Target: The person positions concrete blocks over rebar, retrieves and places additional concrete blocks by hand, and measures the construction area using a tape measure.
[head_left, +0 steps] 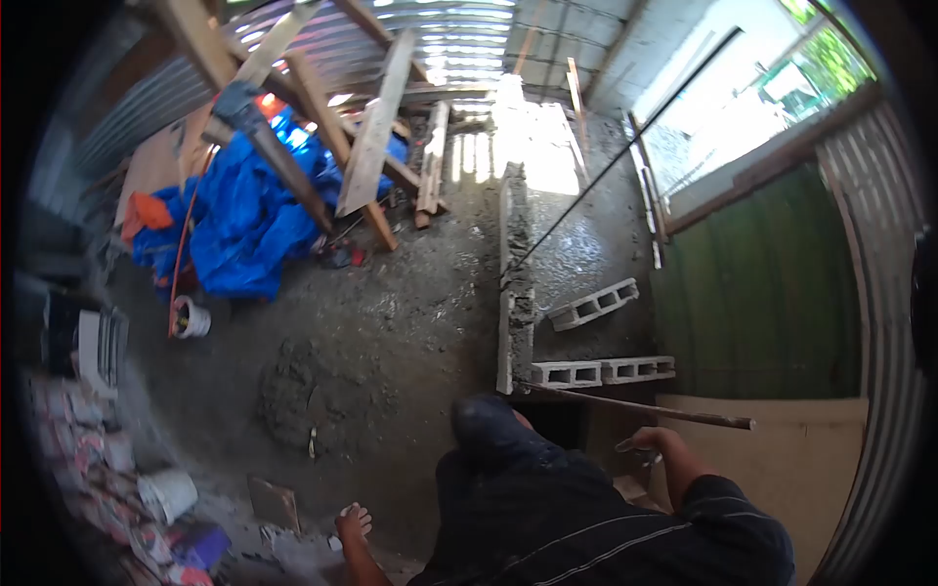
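My left hand (pixel 356 522) hangs low at the left of my body, fingers loosely apart and nothing in them. My right hand (pixel 645 443) is at my right side with its fingers curled; something small and pale shows at the fingertips, too small to name. Just beyond it a thin bar (pixel 655 407) sticks out from the low block wall (pixel 519 332). Hollow concrete blocks (pixel 601 372) stand in a row beside that wall, and one more block (pixel 593 304) lies tilted behind them. A heap of wet mortar (pixel 313 391) lies on the floor, with a light-handled tool (pixel 313 443) at its near edge.
A long dark rod (pixel 630 145) slants up from the wall. Blue tarp (pixel 244 210) and leaning timbers (pixel 376 127) fill the back left. A white bucket (pixel 191 317), a pale pail (pixel 168 495) and a board (pixel 274 503) are at left. Green panel (pixel 757 293) at right.
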`<action>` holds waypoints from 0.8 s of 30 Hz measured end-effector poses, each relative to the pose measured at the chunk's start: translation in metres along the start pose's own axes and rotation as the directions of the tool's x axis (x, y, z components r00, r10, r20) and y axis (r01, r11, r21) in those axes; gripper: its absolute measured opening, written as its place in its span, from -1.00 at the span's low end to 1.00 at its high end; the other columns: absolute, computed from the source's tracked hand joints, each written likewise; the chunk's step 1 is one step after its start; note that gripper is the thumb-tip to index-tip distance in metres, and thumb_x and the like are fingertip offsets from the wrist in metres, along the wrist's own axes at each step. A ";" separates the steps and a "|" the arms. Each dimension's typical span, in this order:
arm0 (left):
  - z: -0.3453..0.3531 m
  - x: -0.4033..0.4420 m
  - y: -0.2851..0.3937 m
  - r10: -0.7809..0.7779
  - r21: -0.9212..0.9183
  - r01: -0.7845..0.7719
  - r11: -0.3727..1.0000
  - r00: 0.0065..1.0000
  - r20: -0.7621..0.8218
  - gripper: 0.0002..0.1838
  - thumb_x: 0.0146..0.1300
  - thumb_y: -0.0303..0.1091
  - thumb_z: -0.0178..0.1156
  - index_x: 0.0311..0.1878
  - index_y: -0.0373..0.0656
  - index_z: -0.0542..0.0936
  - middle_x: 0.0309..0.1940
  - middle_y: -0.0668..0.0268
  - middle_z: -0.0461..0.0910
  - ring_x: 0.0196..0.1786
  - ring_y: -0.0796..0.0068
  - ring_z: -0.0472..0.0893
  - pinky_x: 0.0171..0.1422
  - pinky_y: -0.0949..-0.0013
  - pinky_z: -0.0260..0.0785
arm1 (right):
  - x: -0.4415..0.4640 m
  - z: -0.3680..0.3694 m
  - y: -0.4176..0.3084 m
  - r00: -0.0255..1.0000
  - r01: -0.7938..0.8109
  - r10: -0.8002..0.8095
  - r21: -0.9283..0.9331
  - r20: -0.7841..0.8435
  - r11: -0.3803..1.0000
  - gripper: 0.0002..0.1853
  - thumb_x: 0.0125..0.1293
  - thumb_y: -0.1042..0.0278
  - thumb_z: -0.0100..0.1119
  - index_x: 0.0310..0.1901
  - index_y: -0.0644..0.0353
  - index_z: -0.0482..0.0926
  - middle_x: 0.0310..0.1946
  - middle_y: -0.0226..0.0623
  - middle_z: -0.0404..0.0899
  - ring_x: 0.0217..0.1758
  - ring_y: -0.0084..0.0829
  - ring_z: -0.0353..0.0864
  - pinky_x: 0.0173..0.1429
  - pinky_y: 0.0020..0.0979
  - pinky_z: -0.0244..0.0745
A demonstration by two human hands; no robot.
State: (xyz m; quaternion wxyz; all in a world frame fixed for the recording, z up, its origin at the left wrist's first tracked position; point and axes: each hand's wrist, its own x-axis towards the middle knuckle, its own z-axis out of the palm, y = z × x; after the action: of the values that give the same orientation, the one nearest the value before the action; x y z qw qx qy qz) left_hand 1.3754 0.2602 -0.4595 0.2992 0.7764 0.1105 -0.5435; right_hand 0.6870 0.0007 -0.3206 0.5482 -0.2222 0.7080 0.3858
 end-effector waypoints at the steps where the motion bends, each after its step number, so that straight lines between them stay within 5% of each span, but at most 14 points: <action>1: 0.013 0.011 0.036 0.015 0.060 -0.018 0.998 0.999 0.044 -0.68 0.31 -0.18 0.14 0.08 -0.05 0.47 -0.34 0.33 0.57 -0.47 0.43 0.56 -0.55 0.43 0.33 | -0.001 0.012 -0.009 0.995 -0.043 0.038 0.055 0.089 0.998 -0.28 0.04 -0.26 0.34 0.11 0.12 0.58 0.08 -0.16 0.57 0.07 -0.14 0.60 0.11 -0.06 0.50; 4: 0.082 0.012 0.179 0.198 0.283 -0.233 0.930 0.969 0.147 -0.61 0.35 -0.20 0.10 0.16 -0.18 0.45 -0.15 0.25 0.61 -0.18 0.37 0.59 -0.15 0.28 0.41 | 0.004 0.049 -0.022 0.993 -0.005 -0.018 0.196 0.114 0.981 -0.24 0.02 -0.30 0.32 0.15 0.11 0.56 0.14 -0.14 0.54 0.11 -0.13 0.58 0.11 -0.05 0.49; 7: 0.156 -0.004 0.322 0.374 0.412 -0.475 0.778 0.876 0.304 -0.60 0.35 -0.20 0.11 0.17 -0.20 0.45 -0.13 0.23 0.61 -0.17 0.39 0.60 -0.14 0.32 0.41 | 0.018 0.081 -0.039 0.988 0.046 -0.093 0.341 0.124 0.939 -0.22 0.02 -0.27 0.34 0.18 0.13 0.54 0.18 -0.14 0.51 0.13 -0.12 0.57 0.13 -0.05 0.47; 9: 0.194 -0.005 0.401 0.436 0.458 -0.567 0.684 0.822 0.367 -0.60 0.35 -0.21 0.10 0.16 -0.20 0.46 -0.11 0.23 0.62 -0.16 0.39 0.60 -0.12 0.33 0.40 | 0.052 0.110 -0.053 0.966 0.241 -0.258 0.392 -0.010 0.888 -0.21 0.01 -0.26 0.35 0.17 0.17 0.54 0.20 -0.12 0.49 0.13 -0.09 0.56 0.12 -0.04 0.48; 11: 0.233 -0.003 0.465 0.460 0.523 -0.629 0.575 0.777 0.429 -0.61 0.35 -0.21 0.10 0.16 -0.21 0.46 -0.09 0.22 0.62 -0.15 0.39 0.60 -0.11 0.34 0.40 | 0.028 0.120 -0.080 0.972 0.220 -0.230 0.503 -0.043 0.836 -0.22 0.02 -0.24 0.35 0.16 0.20 0.54 0.16 -0.08 0.52 0.11 -0.08 0.57 0.11 -0.07 0.49; 13: 0.253 -0.002 0.507 0.438 0.536 -0.666 0.519 0.745 0.502 -0.65 0.35 -0.22 0.09 0.11 -0.20 0.49 -0.16 0.27 0.62 -0.19 0.43 0.60 -0.15 0.38 0.40 | -0.002 0.131 -0.104 0.996 0.003 -0.061 0.700 0.057 0.714 -0.25 0.02 -0.21 0.36 0.11 0.24 0.57 0.07 -0.05 0.58 0.06 -0.11 0.61 0.08 -0.13 0.51; 19: 0.301 0.072 0.550 0.134 0.766 -0.529 0.364 0.844 0.519 -0.73 0.32 -0.26 0.10 0.00 -0.18 0.55 -0.33 0.34 0.61 -0.40 0.49 0.59 -0.40 0.37 0.41 | -0.083 0.177 -0.143 0.992 0.125 -0.036 0.905 -0.120 0.408 -0.32 0.05 -0.22 0.32 -0.08 0.34 0.65 -0.11 0.01 0.65 -0.08 -0.11 0.65 -0.05 -0.13 0.50; 21: 0.328 0.057 0.552 -0.015 0.814 -0.534 0.227 0.834 0.551 -0.75 0.30 -0.26 0.14 -0.06 -0.19 0.57 -0.38 0.35 0.61 -0.44 0.50 0.57 -0.42 0.39 0.40 | -0.068 0.219 -0.161 0.993 0.103 0.024 0.947 -0.116 0.303 -0.32 0.06 -0.25 0.29 -0.13 0.36 0.66 -0.14 0.03 0.65 -0.10 -0.11 0.65 -0.05 -0.15 0.49; 24: 0.384 0.109 0.576 -0.262 0.757 -0.652 -0.040 0.738 0.622 -0.76 0.28 -0.24 0.17 -0.13 -0.20 0.61 -0.41 0.34 0.61 -0.44 0.52 0.57 -0.42 0.38 0.39 | -0.049 0.290 -0.209 0.935 0.226 0.192 0.916 -0.300 0.331 -0.28 0.05 -0.32 0.22 -0.33 0.42 0.64 -0.28 0.10 0.64 -0.18 -0.11 0.67 -0.12 -0.21 0.51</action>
State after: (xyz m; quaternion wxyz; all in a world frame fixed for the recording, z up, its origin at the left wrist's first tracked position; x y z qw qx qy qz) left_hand 1.4054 -0.4399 -0.4485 -0.2403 0.5264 -0.5356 -0.6150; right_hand 1.0310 0.0986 -0.3663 0.4409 0.0631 0.8830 -0.1485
